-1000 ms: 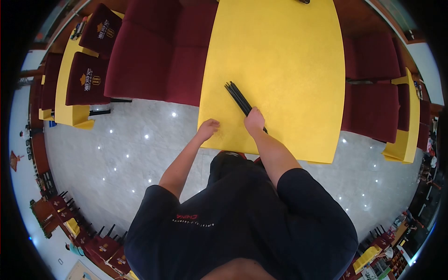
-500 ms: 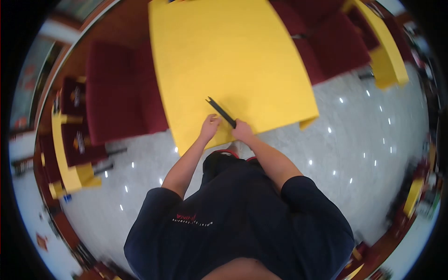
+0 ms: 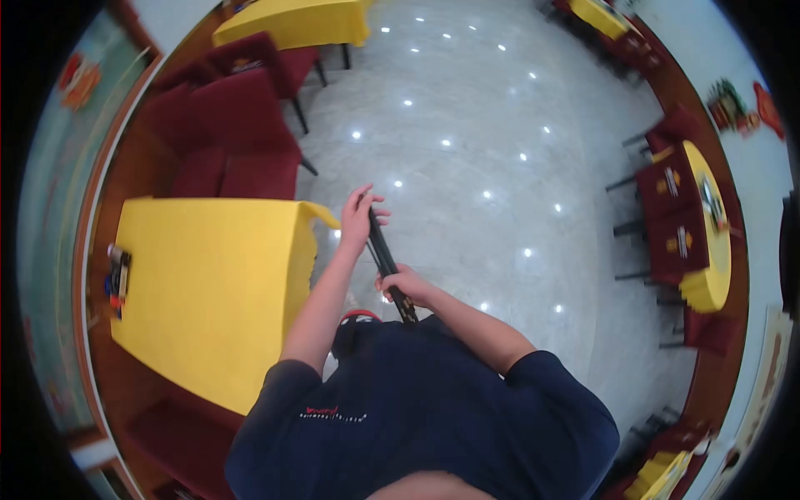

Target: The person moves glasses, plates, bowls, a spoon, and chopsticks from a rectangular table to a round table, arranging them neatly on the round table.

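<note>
My right hand [image 3: 408, 285] is closed around a bundle of long, thin dark sticks [image 3: 381, 243], which look like chopsticks with gold marks near the lower end. The bundle slants up and to the left, its lower end close to my dark shirt. At its upper end is my left hand [image 3: 358, 218], fingers spread apart and the palm beside or against the tips. Whether the palm touches the sticks cannot be made out.
A yellow-covered table [image 3: 208, 283] stands at the left, with small items [image 3: 117, 279] at its far edge. Dark red chairs [image 3: 242, 117] are beyond it. Glossy grey floor [image 3: 467, 183] lies ahead. At the right are more chairs [image 3: 675, 242] and a yellow table [image 3: 708, 275].
The view has turned right, so the table has moved from ahead to the left. The sticks are closer to my body, and my left hand has opened near their upper end.
</note>
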Demonstrator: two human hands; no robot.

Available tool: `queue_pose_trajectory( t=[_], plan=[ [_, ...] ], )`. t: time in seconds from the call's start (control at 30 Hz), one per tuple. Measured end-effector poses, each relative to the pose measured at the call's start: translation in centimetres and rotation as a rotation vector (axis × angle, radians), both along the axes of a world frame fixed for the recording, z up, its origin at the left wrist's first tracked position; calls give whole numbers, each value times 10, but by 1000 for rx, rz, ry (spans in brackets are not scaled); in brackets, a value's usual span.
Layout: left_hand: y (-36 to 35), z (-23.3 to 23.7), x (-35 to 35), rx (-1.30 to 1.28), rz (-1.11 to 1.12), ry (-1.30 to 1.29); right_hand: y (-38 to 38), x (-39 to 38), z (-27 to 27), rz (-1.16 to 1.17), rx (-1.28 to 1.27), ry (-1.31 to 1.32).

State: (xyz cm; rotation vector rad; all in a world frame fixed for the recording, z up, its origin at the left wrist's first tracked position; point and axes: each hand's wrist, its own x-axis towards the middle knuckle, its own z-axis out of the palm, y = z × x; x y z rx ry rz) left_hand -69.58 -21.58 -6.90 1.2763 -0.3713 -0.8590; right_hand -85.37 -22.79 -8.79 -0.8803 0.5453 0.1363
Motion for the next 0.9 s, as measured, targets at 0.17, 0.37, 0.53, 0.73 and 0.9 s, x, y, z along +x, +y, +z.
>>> queue_pose_trajectory(
  t=[0.17, 0.37, 0.53, 0.73, 0.9],
  plan=[
    [-94, -13, -51, -10, -330, 68, -36, -43, -12, -312, 109, 29],
    [-147, -44, -88, 86, -605, 126, -42, -58, -31, -612, 191, 102],
    [-282, -7, -153, 26, -770, 118, -160, -101, -5, -813, 153, 141],
    [-397, 14, -207, 12, -1059, 192, -247, -118, 18, -1081, 226, 12],
    [-458, -10, -243, 88, -1247, 143, -305, -130, 0, -1201, 413, -81]
  ],
)
